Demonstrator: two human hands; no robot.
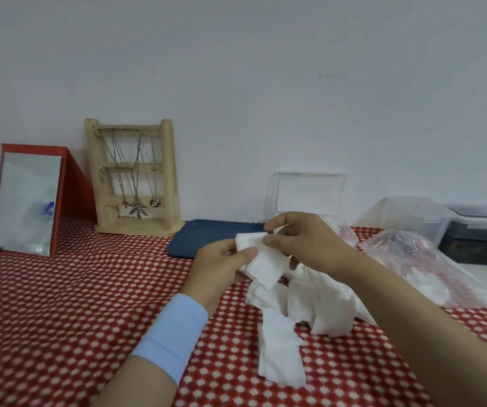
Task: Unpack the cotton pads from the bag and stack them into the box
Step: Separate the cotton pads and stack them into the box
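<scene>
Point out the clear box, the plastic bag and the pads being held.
clear box (310,192), head view, on its raised lid.
plastic bag (418,259), head view, on its crumpled middle.
held pads (265,265), head view, on the front pad's face.

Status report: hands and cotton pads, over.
Left hand and right hand gripping a small stack of white square cotton pads. Loose white pads piled on red dotted tablecloth. Clear plastic box behind hands, lid up, nothing blocking it.
</scene>
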